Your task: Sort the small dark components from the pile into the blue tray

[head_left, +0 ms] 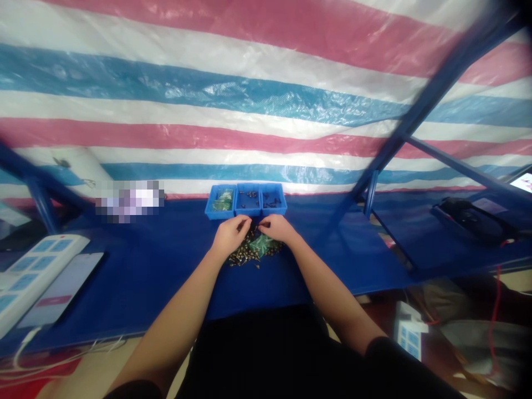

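My left hand is closed in a pinch at the left of a pile of small brass-coloured metal parts. Facing it, my right hand also pinches, its fingertips close to those of the left. Whatever the fingers hold is too small to make out. Among the parts lies a crumpled green plastic bag. Just beyond the hands stand three joined blue bins. The left bin holds green strips or packets, the middle bin several small dark parts, and the right bin small dark pieces.
A white power strip and a phone with a cable lie on the blue table at left. Blue metal frame bars rise at right. Behind hangs a striped plastic sheet. A black object lies far right.
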